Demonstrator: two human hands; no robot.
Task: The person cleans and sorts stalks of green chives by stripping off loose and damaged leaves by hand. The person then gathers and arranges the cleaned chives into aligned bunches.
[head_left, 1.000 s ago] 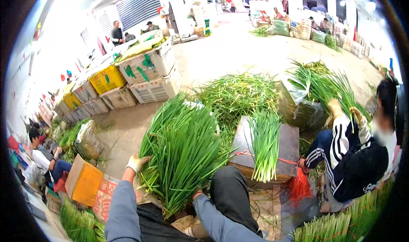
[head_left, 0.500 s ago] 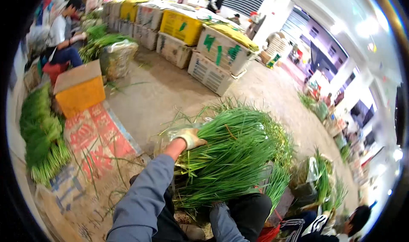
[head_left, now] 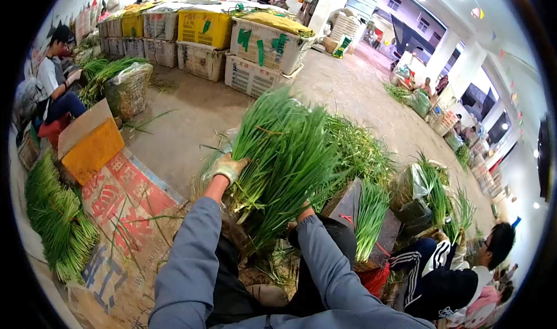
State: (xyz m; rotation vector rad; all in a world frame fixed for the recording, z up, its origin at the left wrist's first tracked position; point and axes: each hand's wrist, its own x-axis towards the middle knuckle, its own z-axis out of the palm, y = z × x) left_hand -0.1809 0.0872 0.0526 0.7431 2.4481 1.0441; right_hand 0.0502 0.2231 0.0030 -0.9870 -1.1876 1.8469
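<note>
A large loose bundle of green chives is raised in front of my knees, its leaf tips fanned up and away and slightly blurred. My left hand, in a pale glove, is closed on the bundle's left side near the stalk ends. Against the lower right side of the bundle is my right hand; leaves cover its fingers. Behind and to the right lies a heap of loose trimmings. A smaller sheaf of chives rests on a dark board beside my right knee.
Stacked chives lie at left beside an orange box and printed cardboard. White crates line the back. A person sits close at right near a bagged basket; another person sits far left.
The bundle has been lifted and its tips swung up and left, uncovering the board and sheaf. My right wrist has come into view at its lower side. The head view has shifted.
</note>
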